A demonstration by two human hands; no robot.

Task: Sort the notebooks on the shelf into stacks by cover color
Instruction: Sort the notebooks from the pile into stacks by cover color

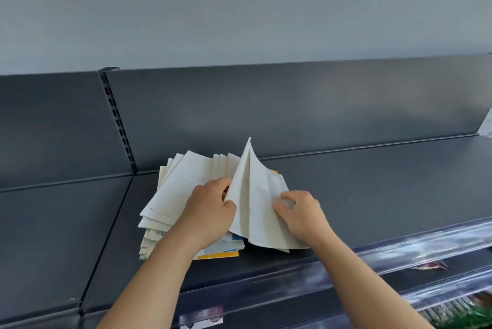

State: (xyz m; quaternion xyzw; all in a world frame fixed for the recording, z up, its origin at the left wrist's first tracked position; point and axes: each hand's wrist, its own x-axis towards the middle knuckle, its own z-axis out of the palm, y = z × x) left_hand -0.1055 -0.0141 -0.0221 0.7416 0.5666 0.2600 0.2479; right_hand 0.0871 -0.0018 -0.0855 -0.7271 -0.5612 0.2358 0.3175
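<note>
Left fingers: the left hand [210,208] is curling its fingers [225,190] round the left edge of the raised notebooks [255,195], with the thumb pressing from the near side
Right fingers: the right hand [300,211] is gripping the same raised notebooks near their right edge, fingers [285,202] bending onto the cover
Between the fingers: the raised notebooks, cream, are standing tilted like a tent, their lower edge resting on the heap
Left of the fingers: the cream pile [181,190] is lying fanned out, partly hiding under the left wrist
Under the wrist: blue and yellow covers [223,250] are peeking out at the bottom of the heap
Beyond the right fingers: a yellow corner [273,171] is showing behind the raised notebooks
Surface: the shelf [386,182], dark grey metal, is carrying everything
Behind: the back panel [292,105] is rising just past the heap, with a slotted upright [117,120] off to the left and a pale wall [239,9] above
Near edge: a clear rail [399,243] is running under both forearms, with lower shelves [466,310] blurring below it
Open room: bare shelf is stretching wide to the right of the right fingers, and also left of the cream pile
</note>
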